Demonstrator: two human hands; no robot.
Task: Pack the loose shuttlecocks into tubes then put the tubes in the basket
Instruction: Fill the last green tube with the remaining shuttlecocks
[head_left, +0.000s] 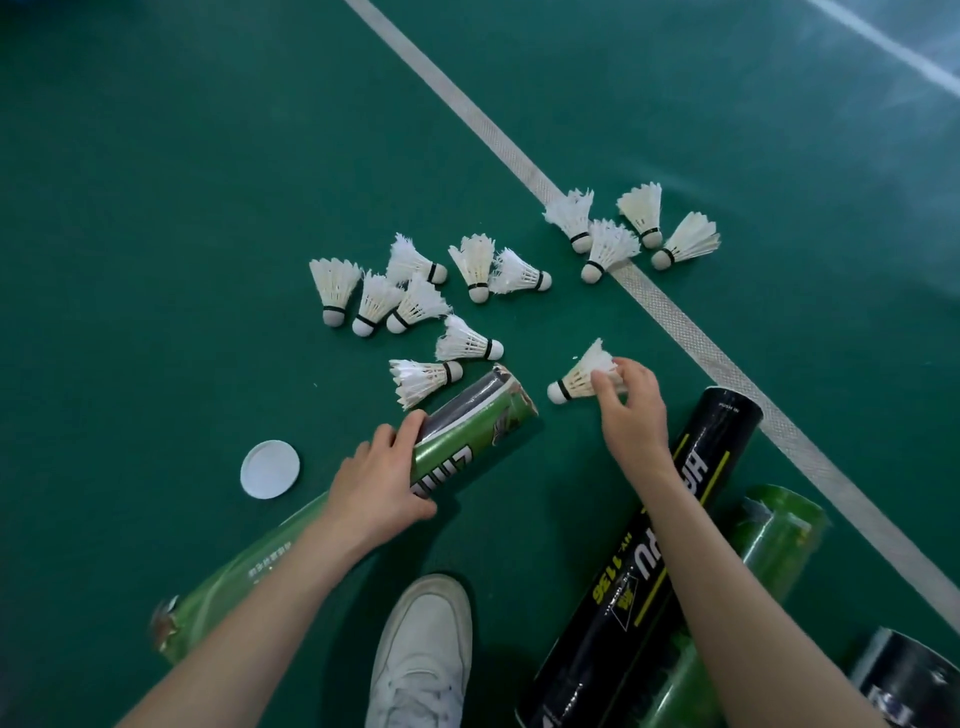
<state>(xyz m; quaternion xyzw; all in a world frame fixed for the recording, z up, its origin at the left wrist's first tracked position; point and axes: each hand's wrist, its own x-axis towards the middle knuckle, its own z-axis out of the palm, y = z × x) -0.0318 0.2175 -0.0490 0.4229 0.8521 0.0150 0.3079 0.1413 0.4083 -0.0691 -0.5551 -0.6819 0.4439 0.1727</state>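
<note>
Although tubes are out and one is uncapped, the packing looks barely begun. On the court, every tube in view lies on its side and no basket shows, so that last step is wholly ahead.

The black tube lies right of the green tube, under the right forearm. Two more green ones lie nearer the person than the green tube, one on its left and one far to its right, and another black one sits farther right again. The left hand grips the green tube's middle, fingers curled round it, its open mouth facing away; its fill cannot be told. The lid lies just left of it.

Just right of that mouth, the right hand pinches a shuttlecock by the feathers, cork toward the tube. Twelve shuttlecocks lie loose beyond the green tube.

The black tube bears large white letters, "H" and "PU", the rest hidden, plus what seems to be yellow "1136". The green tube's big white letters are half covered by the hand, and the left one's small print is unreadable.
</note>
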